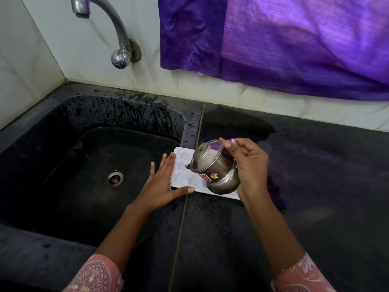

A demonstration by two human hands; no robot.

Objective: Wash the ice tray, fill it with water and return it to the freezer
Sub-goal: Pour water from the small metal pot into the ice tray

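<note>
A white ice tray with star-shaped cells lies flat on the dark counter at the sink's right rim. My left hand lies with straight fingers along the tray's left edge, thumb against its near edge. My right hand grips a small lidded steel kettle by its handle, thumb on the lid. The kettle is tilted left, its spout over the tray's middle cells. The kettle hides the right part of the tray.
A black stone sink with a round drain fills the left. A chrome tap curves out from the white tiled wall above it. A purple curtain hangs at the back right. Wet dark counter extends rightwards.
</note>
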